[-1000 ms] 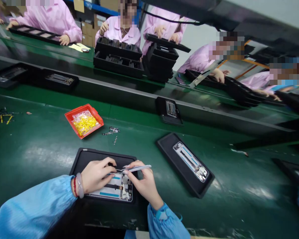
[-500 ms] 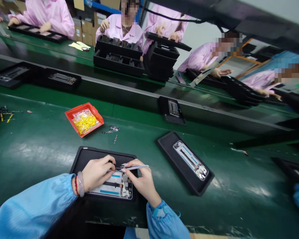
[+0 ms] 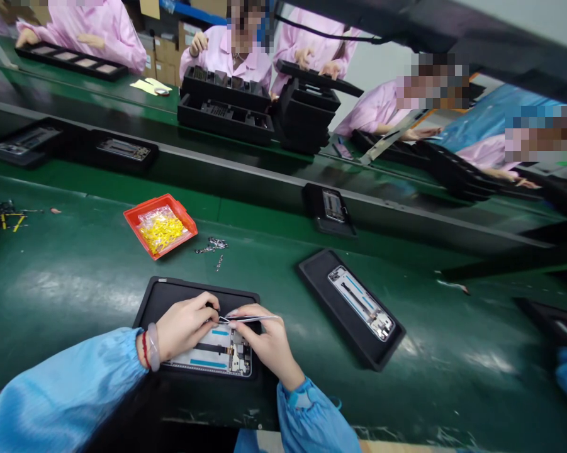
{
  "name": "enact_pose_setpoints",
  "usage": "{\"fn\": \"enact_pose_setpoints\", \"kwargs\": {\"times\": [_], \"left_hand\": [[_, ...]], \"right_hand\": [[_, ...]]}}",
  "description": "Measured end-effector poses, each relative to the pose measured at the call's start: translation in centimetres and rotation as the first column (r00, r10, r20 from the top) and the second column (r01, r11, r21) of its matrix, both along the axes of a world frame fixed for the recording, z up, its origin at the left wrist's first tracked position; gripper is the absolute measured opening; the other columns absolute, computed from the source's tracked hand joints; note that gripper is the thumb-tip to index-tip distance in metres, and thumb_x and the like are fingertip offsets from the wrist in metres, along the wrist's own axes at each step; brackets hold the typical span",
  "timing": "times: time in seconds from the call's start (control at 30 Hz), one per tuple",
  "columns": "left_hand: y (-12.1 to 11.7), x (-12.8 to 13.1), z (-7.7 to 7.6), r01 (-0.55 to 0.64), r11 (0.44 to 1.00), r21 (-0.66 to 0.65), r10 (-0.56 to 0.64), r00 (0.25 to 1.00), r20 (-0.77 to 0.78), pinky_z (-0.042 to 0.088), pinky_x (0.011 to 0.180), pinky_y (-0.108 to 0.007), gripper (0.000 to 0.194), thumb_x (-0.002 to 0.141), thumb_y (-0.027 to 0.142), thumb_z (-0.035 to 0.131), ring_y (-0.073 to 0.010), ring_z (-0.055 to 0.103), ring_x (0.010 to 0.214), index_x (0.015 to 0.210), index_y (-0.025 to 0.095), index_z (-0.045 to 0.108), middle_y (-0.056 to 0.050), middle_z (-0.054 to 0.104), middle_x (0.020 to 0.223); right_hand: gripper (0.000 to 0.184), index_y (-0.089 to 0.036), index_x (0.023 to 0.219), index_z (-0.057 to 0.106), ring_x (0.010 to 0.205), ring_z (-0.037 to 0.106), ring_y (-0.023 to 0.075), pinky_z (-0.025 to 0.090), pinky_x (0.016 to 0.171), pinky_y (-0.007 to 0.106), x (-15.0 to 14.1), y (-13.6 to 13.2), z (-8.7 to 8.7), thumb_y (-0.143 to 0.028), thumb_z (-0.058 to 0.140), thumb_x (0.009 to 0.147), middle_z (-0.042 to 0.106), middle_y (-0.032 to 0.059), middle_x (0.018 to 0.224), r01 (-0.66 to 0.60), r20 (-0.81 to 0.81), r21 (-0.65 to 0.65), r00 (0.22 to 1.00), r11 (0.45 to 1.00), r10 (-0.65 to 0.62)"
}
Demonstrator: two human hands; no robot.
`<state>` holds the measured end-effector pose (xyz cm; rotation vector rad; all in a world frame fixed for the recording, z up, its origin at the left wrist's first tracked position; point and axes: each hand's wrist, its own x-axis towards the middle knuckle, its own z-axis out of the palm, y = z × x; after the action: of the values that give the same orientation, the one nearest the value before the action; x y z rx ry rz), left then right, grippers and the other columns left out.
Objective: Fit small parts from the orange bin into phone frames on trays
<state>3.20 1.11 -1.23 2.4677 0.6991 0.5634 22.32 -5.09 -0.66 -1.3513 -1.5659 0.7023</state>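
A black tray [image 3: 170, 296] lies on the green bench in front of me with an opened phone frame [image 3: 214, 355] in it. My left hand [image 3: 182, 328] rests on the frame's upper edge, fingers curled and pressed down on it. My right hand [image 3: 264, 345] pinches a pair of metal tweezers [image 3: 250, 319], whose tips point left toward my left fingertips over the frame. Whether the tweezers hold a part is too small to tell.
An orange tray [image 3: 134, 219] of yellow parts sits behind the black tray, with loose metal bits [image 3: 211, 246] beside it. A second black tray [image 3: 321, 277] with a phone frame [image 3: 361, 303] lies to the right. Trays ride the conveyor [image 3: 264, 170]; people in pink coats work beyond.
The tweezers have tipped lower and flatter over the phone frame. Both hands stay in place. The tray on the conveyor has drifted slightly to the right.
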Motion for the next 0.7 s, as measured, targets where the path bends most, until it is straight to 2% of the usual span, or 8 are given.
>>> {"fn": "enact_pose_setpoints", "kwargs": {"times": [0.1,0.2,0.33,0.43,0.5,0.57,0.63,0.7], "left_hand": [[0.0,-0.1,0.0,-0.008,1.000,0.020,0.008,1.000,0.000,0.051,0.068,-0.019,0.020,0.087,0.013,0.042,-0.0108,0.063,0.074,0.080,0.019,0.060,-0.002,0.060,0.095],[0.1,-0.2,0.0,-0.023,0.999,0.026,0.023,1.000,0.020,0.050,0.064,-0.017,0.019,0.088,0.014,0.044,-0.0097,0.064,0.072,0.079,0.019,0.060,-0.001,0.062,0.094],[0.2,-0.3,0.2,-0.016,1.000,0.006,0.016,0.999,0.040,0.048,0.063,-0.014,0.020,0.088,0.013,0.045,-0.0086,0.064,0.073,0.075,0.020,0.059,0.001,0.064,0.087],[0.6,-0.8,0.5,0.055,0.993,0.109,-0.057,0.998,0.018,0.048,0.058,-0.013,0.026,0.092,0.012,0.039,-0.0074,0.064,0.067,0.080,0.019,0.060,0.000,0.065,0.089],[0.8,-1.2,0.7,0.165,0.956,0.240,-0.156,0.986,-0.056,0.049,0.054,-0.015,0.030,0.094,0.010,0.033,-0.0078,0.064,0.063,0.085,0.018,0.061,-0.002,0.066,0.091],[0.9,-1.5,1.0,0.259,0.891,0.372,-0.232,0.966,-0.117,0.050,0.054,-0.017,0.033,0.095,0.009,0.030,-0.0093,0.064,0.062,0.089,0.016,0.061,-0.004,0.068,0.092],[0.8,-1.7,1.4,0.293,0.839,0.459,-0.261,0.956,-0.133,0.053,0.054,-0.019,0.036,0.096,0.009,0.026,-0.0108,0.065,0.062,0.092,0.014,0.062,-0.006,0.069,0.093],[0.6,-1.8,1.7,0.288,0.819,0.497,-0.259,0.957,-0.127,0.053,0.054,-0.020,0.041,0.096,0.008,0.021,-0.0113,0.065,0.062,0.094,0.012,0.062,-0.007,0.070,0.093]], "right_hand": [[0.014,-0.021,0.088,0.070,0.078,0.071,0.0206,0.057,0.072,0.030,0.2,-0.1,-0.2,-0.033,0.065,0.082,0.076,0.0051,0.085,-0.052,-0.005,-0.050,0.999,0.997,0.052],[0.013,-0.021,0.087,0.069,0.078,0.072,0.0196,0.058,0.069,0.028,0.3,-0.3,-0.5,-0.030,0.060,0.086,0.076,0.0043,0.084,-0.102,-0.007,-0.087,0.995,0.991,0.101],[0.014,-0.020,0.086,0.067,0.076,0.073,0.0193,0.059,0.066,0.026,0.2,-0.7,-0.7,-0.028,0.056,0.089,0.076,0.0061,0.084,-0.110,-0.004,-0.017,0.994,0.994,0.110],[0.012,-0.020,0.087,0.066,0.074,0.073,0.0193,0.059,0.064,0.025,0.2,-0.8,-0.8,-0.027,0.056,0.089,0.076,0.0065,0.084,-0.105,0.011,0.026,0.994,0.994,0.105],[0.011,-0.021,0.087,0.066,0.074,0.074,0.0191,0.059,0.064,0.024,0.2,-0.7,-0.7,-0.026,0.056,0.089,0.077,0.0062,0.083,-0.108,0.017,0.049,0.994,0.993,0.107],[0.010,-0.021,0.087,0.065,0.073,0.074,0.0183,0.059,0.064,0.023,0.2,-0.6,-0.6,-0.026,0.057,0.089,0.077,0.0058,0.083,-0.115,0.018,0.075,0.993,0.991,0.114],[0.009,-0.021,0.087,0.065,0.072,0.074,0.0176,0.059,0.064,0.022,0.2,-0.5,-0.5,-0.025,0.057,0.089,0.077,0.0054,0.081,-0.125,0.015,0.112,0.992,0.986,0.124],[0.009,-0.022,0.088,0.065,0.071,0.074,0.0170,0.059,0.064,0.021,0.2,-0.4,-0.5,-0.024,0.057,0.089,0.077,0.0053,0.080,-0.141,-0.001,0.147,0.990,0.979,0.143]]}}
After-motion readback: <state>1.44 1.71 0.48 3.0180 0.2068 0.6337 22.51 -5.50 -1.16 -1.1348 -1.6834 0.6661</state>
